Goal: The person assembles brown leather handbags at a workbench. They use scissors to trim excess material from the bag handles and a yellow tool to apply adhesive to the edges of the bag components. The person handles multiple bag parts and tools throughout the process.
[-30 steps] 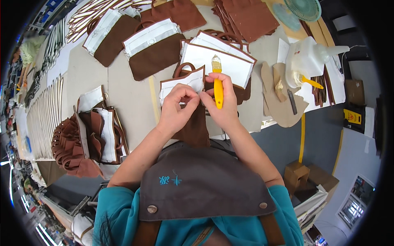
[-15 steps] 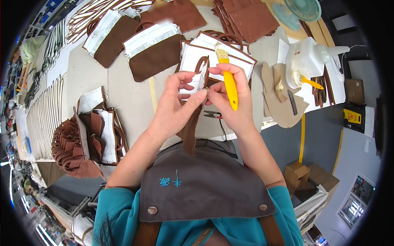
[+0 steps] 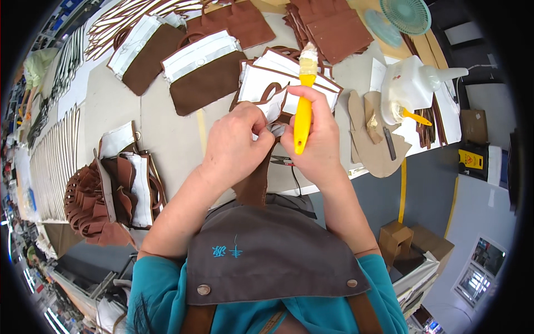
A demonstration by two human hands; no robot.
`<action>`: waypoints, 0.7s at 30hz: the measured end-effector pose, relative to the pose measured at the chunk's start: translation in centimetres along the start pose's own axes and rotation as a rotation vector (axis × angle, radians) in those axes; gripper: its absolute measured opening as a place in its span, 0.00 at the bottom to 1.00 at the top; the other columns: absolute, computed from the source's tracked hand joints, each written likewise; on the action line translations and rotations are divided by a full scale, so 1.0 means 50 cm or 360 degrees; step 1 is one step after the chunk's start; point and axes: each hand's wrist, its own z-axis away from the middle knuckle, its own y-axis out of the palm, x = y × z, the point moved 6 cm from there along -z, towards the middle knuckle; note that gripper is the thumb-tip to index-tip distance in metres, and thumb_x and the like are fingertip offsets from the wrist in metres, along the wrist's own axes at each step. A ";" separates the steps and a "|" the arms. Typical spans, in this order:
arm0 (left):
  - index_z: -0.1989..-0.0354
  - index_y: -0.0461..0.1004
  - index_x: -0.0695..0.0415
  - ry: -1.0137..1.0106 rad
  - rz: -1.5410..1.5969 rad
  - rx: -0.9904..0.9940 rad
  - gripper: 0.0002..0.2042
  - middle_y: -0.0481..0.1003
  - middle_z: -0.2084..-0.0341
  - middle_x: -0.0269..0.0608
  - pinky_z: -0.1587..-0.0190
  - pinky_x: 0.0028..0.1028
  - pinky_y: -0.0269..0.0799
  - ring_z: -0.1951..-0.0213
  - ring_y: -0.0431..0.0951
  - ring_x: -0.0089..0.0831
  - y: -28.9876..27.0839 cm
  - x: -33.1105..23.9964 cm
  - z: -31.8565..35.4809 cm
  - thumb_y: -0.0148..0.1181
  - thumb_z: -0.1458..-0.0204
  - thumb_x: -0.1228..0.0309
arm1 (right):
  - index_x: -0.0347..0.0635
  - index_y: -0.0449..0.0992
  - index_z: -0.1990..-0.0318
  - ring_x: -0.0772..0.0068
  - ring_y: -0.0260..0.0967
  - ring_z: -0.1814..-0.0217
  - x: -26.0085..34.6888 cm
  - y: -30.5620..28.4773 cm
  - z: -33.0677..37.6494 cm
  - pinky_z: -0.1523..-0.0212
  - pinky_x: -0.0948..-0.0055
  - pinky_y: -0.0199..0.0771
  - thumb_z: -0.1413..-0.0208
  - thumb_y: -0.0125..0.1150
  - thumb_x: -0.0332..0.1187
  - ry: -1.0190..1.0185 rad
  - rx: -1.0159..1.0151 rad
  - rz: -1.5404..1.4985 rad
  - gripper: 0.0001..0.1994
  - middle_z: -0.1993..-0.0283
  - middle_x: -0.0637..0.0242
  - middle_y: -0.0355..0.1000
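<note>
Between my hands hangs a brown leather bag piece [image 3: 255, 182] with a white lining and a small looped handle [image 3: 272, 89]. My left hand [image 3: 235, 139] is closed on its edge, fingers curled inward. My right hand [image 3: 316, 142] grips a yellow-handled brush [image 3: 302, 122], its bristles pointing up and coated with pale paste. The thumb of that hand also presses at the piece's edge, and its fingertips there are partly hidden. Behind the hands lie stacked white-lined bag panels [image 3: 264, 78] with brown borders. Small thread snips [image 3: 281, 160] lie on the table beneath my hands.
At right stand a white plastic bottle [image 3: 409, 80] and another yellow brush [image 3: 417, 117], beside tan scraps [image 3: 370, 150] and a dark blade-like tool [image 3: 389, 143]. Brown bags [image 3: 203, 83] lie far left of centre; a bag pile [image 3: 92, 203] sits at near left. A green fan [image 3: 406, 15] stands far right.
My left hand has rolled over, its back now uppermost and its fingers curled around the edge of the piece. The brush in my right hand stands more upright.
</note>
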 end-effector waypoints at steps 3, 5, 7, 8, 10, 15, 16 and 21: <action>0.78 0.69 0.61 0.0084 0.0046 -0.0073 0.03 0.74 0.67 0.43 0.70 0.36 0.72 0.73 0.76 0.42 0.018 -0.015 -0.001 0.57 0.60 0.77 | 0.42 0.65 0.49 0.70 0.66 0.68 -0.004 -0.009 -0.002 0.67 0.74 0.68 0.61 0.56 0.16 0.0027 -0.0038 0.0052 0.26 0.63 0.65 0.66; 0.78 0.69 0.62 0.0144 0.0067 -0.0099 0.03 0.74 0.65 0.43 0.70 0.36 0.72 0.73 0.76 0.42 0.025 -0.021 -0.003 0.57 0.60 0.78 | 0.42 0.65 0.50 0.64 0.70 0.62 -0.007 -0.018 -0.006 0.62 0.70 0.71 0.61 0.57 0.18 0.0116 -0.0033 0.0005 0.25 0.56 0.60 0.68; 0.78 0.69 0.62 0.0122 0.0071 -0.0075 0.03 0.74 0.63 0.42 0.70 0.36 0.72 0.74 0.76 0.42 0.034 -0.023 -0.001 0.57 0.59 0.78 | 0.42 0.64 0.49 0.65 0.70 0.61 -0.021 -0.012 -0.003 0.60 0.69 0.71 0.61 0.57 0.18 0.0175 -0.0054 -0.0040 0.26 0.55 0.60 0.68; 0.77 0.70 0.62 0.0118 0.0067 -0.0063 0.03 0.74 0.62 0.42 0.70 0.35 0.73 0.74 0.76 0.42 0.035 -0.023 -0.002 0.57 0.59 0.78 | 0.43 0.63 0.49 0.65 0.70 0.60 -0.029 -0.009 -0.003 0.59 0.69 0.70 0.61 0.57 0.18 0.0200 -0.0071 -0.0066 0.26 0.55 0.60 0.68; 0.77 0.70 0.62 0.0132 0.0101 -0.0070 0.03 0.74 0.61 0.42 0.71 0.36 0.73 0.74 0.77 0.42 0.040 -0.028 -0.003 0.57 0.58 0.77 | 0.43 0.62 0.48 0.73 0.65 0.62 -0.044 -0.007 -0.002 0.61 0.75 0.68 0.61 0.55 0.17 0.0177 -0.0071 -0.0106 0.27 0.53 0.64 0.66; 0.77 0.70 0.63 0.0105 -0.0021 -0.0057 0.03 0.74 0.60 0.41 0.71 0.37 0.73 0.74 0.77 0.42 0.057 -0.034 -0.004 0.55 0.56 0.76 | 0.44 0.62 0.48 0.76 0.63 0.61 -0.069 0.003 -0.007 0.60 0.76 0.68 0.62 0.53 0.15 0.0281 -0.0038 -0.0212 0.28 0.52 0.66 0.64; 0.77 0.69 0.63 0.0093 -0.0042 -0.0051 0.03 0.74 0.59 0.41 0.71 0.37 0.73 0.75 0.77 0.42 0.059 -0.034 -0.002 0.55 0.56 0.76 | 0.45 0.62 0.48 0.76 0.64 0.61 -0.073 0.007 -0.006 0.59 0.76 0.69 0.62 0.53 0.14 0.0364 0.0002 -0.0256 0.28 0.52 0.66 0.64; 0.77 0.69 0.63 0.0133 -0.0091 -0.0093 0.03 0.76 0.62 0.41 0.71 0.38 0.73 0.75 0.77 0.43 0.057 -0.033 -0.008 0.55 0.57 0.76 | 0.46 0.62 0.49 0.76 0.66 0.63 -0.080 0.000 0.002 0.62 0.76 0.70 0.61 0.52 0.13 0.0323 -0.0032 -0.0043 0.28 0.53 0.66 0.64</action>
